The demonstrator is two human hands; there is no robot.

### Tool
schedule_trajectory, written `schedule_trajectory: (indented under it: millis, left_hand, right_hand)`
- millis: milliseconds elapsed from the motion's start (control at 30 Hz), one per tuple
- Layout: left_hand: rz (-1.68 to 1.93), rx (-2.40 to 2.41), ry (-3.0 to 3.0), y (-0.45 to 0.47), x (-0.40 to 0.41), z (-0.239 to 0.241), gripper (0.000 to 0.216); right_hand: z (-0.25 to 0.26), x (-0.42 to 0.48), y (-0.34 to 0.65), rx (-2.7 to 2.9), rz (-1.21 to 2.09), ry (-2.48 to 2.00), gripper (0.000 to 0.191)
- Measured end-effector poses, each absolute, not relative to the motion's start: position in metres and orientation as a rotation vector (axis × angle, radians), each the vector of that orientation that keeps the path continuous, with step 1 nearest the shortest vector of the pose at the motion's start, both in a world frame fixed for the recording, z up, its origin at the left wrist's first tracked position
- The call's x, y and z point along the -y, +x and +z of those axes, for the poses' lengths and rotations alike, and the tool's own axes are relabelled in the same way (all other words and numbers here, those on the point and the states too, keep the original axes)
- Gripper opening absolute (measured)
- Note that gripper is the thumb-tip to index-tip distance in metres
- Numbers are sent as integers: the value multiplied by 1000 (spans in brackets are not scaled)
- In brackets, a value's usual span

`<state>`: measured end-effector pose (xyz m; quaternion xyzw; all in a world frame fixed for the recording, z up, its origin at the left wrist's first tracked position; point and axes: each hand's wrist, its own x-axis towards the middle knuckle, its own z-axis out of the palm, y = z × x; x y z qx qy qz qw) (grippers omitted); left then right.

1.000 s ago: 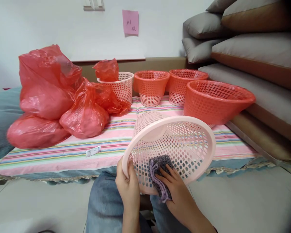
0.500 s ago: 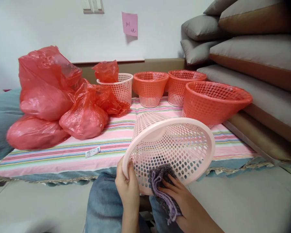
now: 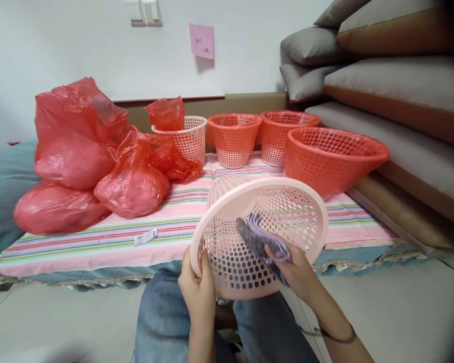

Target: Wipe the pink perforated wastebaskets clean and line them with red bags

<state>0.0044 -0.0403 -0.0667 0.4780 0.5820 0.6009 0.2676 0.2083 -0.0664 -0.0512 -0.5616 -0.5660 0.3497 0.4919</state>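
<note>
A pale pink perforated plastic basket [image 3: 221, 217] lies tilted on its side, its wide mouth facing me above my knees. My left hand [image 3: 199, 282] grips its rim at the lower left, thumb on the inner side. Inside the mouth, my right hand [image 3: 293, 269] is closed on a dark grey cloth with purple edging [image 3: 255, 242]. The cloth is bunched and reaches into the basket toward its inner wall; whether it touches the wall I cannot tell.
Baskets lined with red bags [image 3: 234, 138] stand behind on a striped cloth [image 3: 181, 212], one leaning at right [image 3: 333, 166]. Another pink basket [image 3: 192, 141] holds a red bag. Filled red bags [image 3: 71, 151] are piled left; cushions [image 3: 393, 85] are stacked right. A small white packet [image 3: 146, 237] lies in front.
My right hand has moved up and to the right with the cloth, from the lower inner wall toward the middle of the mouth. My left hand keeps its hold on the rim.
</note>
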Motion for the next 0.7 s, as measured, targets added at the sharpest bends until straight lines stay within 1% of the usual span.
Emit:
schedule_trajectory:
  millis: [67, 133, 200, 333, 433, 600, 633, 700]
  left_hand:
    - [1566, -1552, 1298, 3, 40, -68, 37]
    - [1523, -1526, 1312, 3, 39, -70, 38]
    - [1492, -1503, 1331, 1, 39, -73, 37]
    - [1429, -1451, 1370, -7, 37, -79, 40]
    - [1391, -1404, 1382, -11, 35, -77, 48]
    - [1593, -1430, 1355, -1, 27, -54, 57]
    - [1621, -1415, 1366, 2, 26, -50, 56]
    - [1645, -1401, 1407, 6, 24, -45, 46]
  right_hand:
    - [-56, 29, 207, 1397, 658, -1370, 47]
    - [-66, -8, 204, 1499, 474, -1408, 52]
    - [-81, -39, 198, 1656, 400, -1549, 57]
    - [-121, -67, 185, 1994, 483, -1780, 58]
    - [-142, -64, 180, 2064, 468, -1829, 61]
    - [-145, -58, 180, 2088, 475, -1847, 64]
    - [-144, -58, 180, 2093, 477, -1840, 64]
    - [-142, -58, 179, 2089, 480, -1829, 64]
